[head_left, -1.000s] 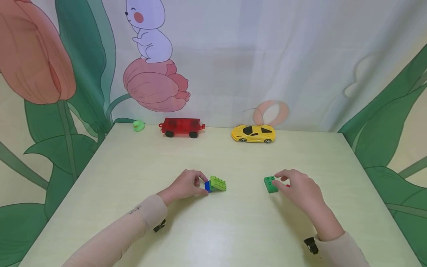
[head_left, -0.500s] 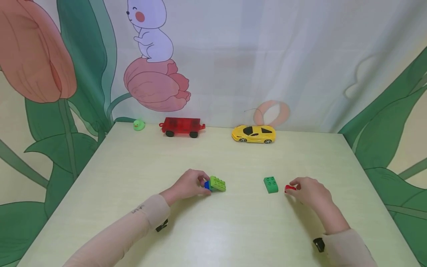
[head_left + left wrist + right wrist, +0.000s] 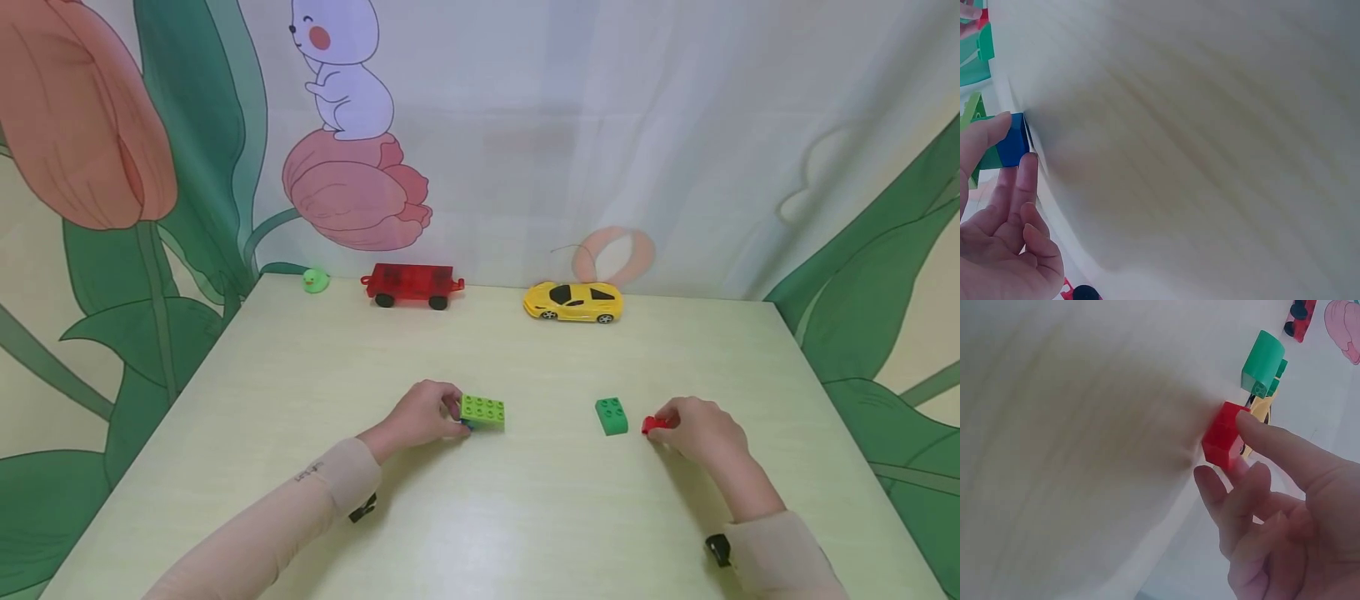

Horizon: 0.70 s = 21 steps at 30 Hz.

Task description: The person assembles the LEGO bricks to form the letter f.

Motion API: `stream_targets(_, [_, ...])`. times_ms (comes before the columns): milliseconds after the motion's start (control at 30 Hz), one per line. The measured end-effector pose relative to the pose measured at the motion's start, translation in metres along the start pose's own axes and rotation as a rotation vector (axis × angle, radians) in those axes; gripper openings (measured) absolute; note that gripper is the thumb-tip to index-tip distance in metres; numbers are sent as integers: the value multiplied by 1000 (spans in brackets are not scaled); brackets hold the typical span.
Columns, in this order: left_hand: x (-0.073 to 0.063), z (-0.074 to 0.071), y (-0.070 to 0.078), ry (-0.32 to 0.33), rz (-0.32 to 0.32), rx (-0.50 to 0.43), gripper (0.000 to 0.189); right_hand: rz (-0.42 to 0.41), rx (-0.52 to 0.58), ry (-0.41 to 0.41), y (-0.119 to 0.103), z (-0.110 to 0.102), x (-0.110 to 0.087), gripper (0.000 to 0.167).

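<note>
My left hand pinches a small stack of toy building bricks between thumb and fingers, left of the table's middle. In the left wrist view a blue brick forms its base, close over the tabletop. A darker green brick joins it, and a wide lime-green brick with studs tops the stack. On the right, my right hand pinches a red brick by its side, thumb against it. Just left of that hand, a green brick with a curved side lies studs up, untouched.
Along the table's back edge stand a green rubber duck, a red toy wagon with black wheels and a yellow toy car. A printed curtain hangs behind the table.
My right hand has moved right from beside the green brick and now pinches the red brick. In my left hand the stack has turned, its lime-green top now looking more level.
</note>
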<state>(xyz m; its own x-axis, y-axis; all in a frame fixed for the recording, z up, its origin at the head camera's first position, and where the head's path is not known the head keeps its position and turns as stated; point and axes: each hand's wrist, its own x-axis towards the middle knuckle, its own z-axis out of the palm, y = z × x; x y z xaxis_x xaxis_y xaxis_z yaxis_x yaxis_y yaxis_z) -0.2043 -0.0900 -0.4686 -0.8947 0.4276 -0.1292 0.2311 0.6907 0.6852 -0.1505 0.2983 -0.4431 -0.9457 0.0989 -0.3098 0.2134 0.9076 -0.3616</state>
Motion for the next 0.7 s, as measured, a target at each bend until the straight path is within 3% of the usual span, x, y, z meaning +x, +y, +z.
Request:
stream_targets(367, [0,-1,-3,4,-29,25,41,-35,33,29,-3,-4,-5,37])
stream_targets(700, [2,-1,-6,-10,-26,39,44,-186,85,135,-21,-10,-8,36])
